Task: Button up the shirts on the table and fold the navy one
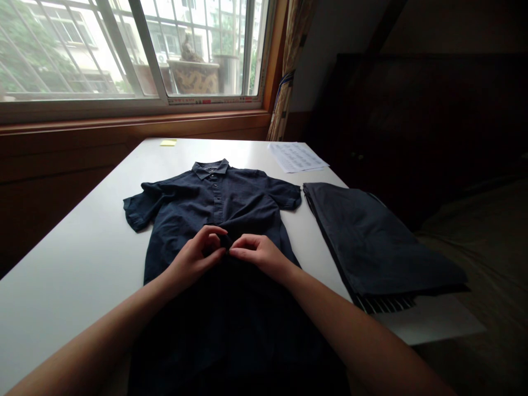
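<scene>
A dark navy short-sleeved shirt [214,203] lies flat, front up, on a white table [82,247], collar toward the window. My left hand [196,257] and my right hand [259,254] meet over the shirt's front placket at mid-chest. The fingers of both hands are pinched together on the placket fabric between them. A small fold of cloth bunches up just above my fingertips.
A stack of folded dark garments [371,242] with a striped one at the bottom sits on the right of the table. A printed paper sheet [297,157] and a yellow sticky note [168,142] lie at the far edge. A window and curtain stand behind.
</scene>
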The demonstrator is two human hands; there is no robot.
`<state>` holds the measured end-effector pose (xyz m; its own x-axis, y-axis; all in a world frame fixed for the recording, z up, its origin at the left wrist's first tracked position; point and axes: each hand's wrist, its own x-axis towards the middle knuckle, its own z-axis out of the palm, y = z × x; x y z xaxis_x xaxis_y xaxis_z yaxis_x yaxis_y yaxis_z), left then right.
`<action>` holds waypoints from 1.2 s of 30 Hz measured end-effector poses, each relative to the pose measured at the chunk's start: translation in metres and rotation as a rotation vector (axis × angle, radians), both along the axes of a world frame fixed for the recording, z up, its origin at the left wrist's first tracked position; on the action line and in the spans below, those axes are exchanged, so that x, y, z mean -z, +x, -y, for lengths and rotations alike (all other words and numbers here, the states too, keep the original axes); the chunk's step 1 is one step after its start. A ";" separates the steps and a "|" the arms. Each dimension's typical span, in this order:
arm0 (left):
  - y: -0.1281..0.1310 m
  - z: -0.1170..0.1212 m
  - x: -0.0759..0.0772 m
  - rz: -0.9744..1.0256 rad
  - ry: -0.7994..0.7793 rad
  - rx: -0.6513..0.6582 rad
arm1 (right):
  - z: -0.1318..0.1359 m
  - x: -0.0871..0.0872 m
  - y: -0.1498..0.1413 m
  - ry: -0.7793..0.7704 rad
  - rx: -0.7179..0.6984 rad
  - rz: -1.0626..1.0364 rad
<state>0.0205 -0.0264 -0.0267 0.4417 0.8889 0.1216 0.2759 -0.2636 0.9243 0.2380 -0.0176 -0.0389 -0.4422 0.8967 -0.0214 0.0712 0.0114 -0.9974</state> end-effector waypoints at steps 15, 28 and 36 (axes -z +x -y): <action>0.001 0.000 -0.003 0.089 -0.021 -0.013 | -0.003 0.003 0.001 -0.017 0.089 -0.099; -0.001 -0.002 -0.004 0.092 -0.021 -0.107 | 0.013 -0.012 0.003 0.430 -0.167 0.344; -0.006 -0.006 -0.005 0.042 -0.046 -0.118 | 0.015 -0.010 0.004 0.733 -0.157 0.381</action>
